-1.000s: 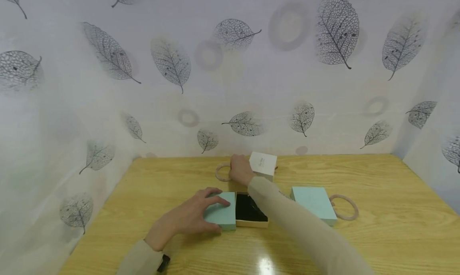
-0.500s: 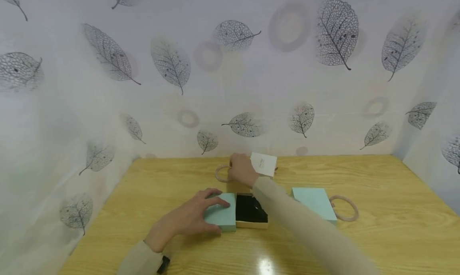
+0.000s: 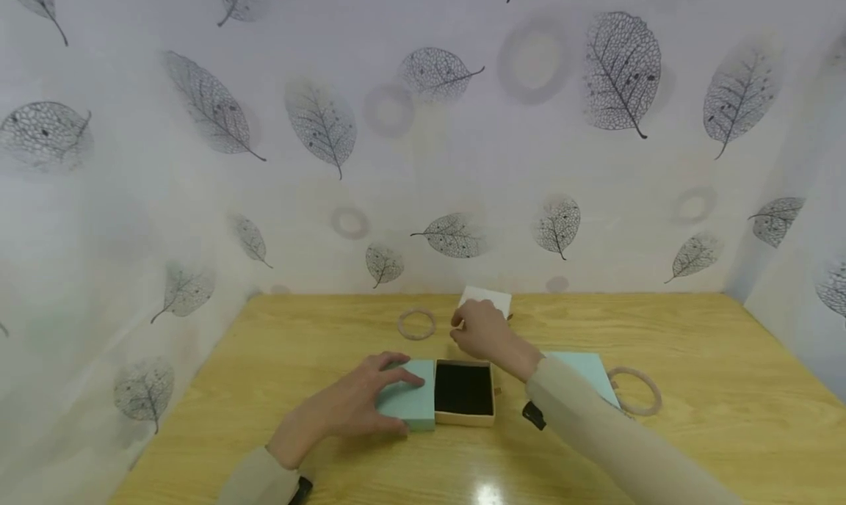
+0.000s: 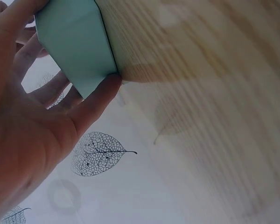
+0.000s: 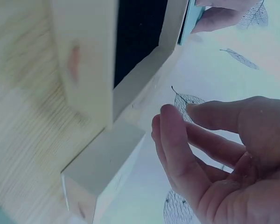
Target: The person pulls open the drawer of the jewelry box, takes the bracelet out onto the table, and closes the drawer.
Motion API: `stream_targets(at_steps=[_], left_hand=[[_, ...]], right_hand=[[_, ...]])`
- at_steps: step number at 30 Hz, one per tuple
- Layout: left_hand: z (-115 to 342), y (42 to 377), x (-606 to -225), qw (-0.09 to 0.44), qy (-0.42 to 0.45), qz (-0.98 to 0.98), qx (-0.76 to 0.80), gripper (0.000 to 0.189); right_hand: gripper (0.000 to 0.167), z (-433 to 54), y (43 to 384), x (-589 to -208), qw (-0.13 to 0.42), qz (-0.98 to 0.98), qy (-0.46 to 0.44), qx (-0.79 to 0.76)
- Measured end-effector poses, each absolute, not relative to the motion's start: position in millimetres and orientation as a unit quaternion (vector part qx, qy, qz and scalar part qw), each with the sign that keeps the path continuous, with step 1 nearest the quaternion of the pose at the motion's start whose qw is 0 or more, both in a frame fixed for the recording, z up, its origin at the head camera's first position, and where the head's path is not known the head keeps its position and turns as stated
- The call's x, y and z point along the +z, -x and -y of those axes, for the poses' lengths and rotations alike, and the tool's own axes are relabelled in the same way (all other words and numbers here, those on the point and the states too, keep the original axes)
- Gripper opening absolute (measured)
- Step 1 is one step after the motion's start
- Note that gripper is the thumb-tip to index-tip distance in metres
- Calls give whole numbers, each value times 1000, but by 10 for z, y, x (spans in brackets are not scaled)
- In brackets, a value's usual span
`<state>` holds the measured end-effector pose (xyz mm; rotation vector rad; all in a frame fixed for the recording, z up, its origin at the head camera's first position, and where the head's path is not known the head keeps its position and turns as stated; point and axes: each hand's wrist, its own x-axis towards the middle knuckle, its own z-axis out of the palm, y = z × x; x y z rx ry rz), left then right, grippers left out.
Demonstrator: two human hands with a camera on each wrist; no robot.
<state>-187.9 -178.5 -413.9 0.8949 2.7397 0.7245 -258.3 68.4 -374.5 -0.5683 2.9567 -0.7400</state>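
My left hand (image 3: pixel 350 402) grips a mint-green drawer box (image 3: pixel 418 409), thumb along the near side and fingers over the top and far side. The left wrist view shows the thumb at the edge of the green box (image 4: pixel 74 42). Pulled out to the right of it is the pale tray (image 3: pixel 465 420) with a black lining. My right hand (image 3: pixel 489 336) hovers behind the tray, before a white box (image 3: pixel 485 294), fingers loosely bent. In the right wrist view nothing is between the right hand's thumb and fingers (image 5: pixel 175 135). A pale pink bangle (image 3: pixel 417 338) lies to its left.
Partly behind the right sleeve sits another mint-green box (image 3: pixel 584 369), with a second pale bangle (image 3: pixel 657 395) at its right side. The wooden table (image 3: pixel 727 358) ends at a leaf-patterned cloth backdrop (image 3: pixel 621 197).
The right hand has let go of the bangle at the back and moved right, leaving it on the table. The left hand keeps its grip on the green box.
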Motion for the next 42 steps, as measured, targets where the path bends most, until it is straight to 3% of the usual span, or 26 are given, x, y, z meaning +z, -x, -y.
stream_targets(at_steps=[4, 12, 18, 25, 42], left_hand=[[1787, 1873, -4148, 93, -296, -919, 245, 58], [1792, 1852, -4128, 100, -294, -916, 253, 59], [1802, 1838, -4104, 105, -294, -915, 256, 59], [1790, 1860, -4109, 106, -298, -914, 255, 60], [1790, 1875, -4130, 104, -305, -908, 267, 59]], right_hand=[[23, -833, 2448, -3699, 11, -950, 188, -248], [43, -1073, 2168, -3662, 52, -946, 169, -270], [39, -1186, 2040, -3738, 72, -940, 179, -281], [39, -1279, 1984, -3887, 138, -915, 150, -347], [25, -1238, 1961, -4062, 96, -914, 95, -384]])
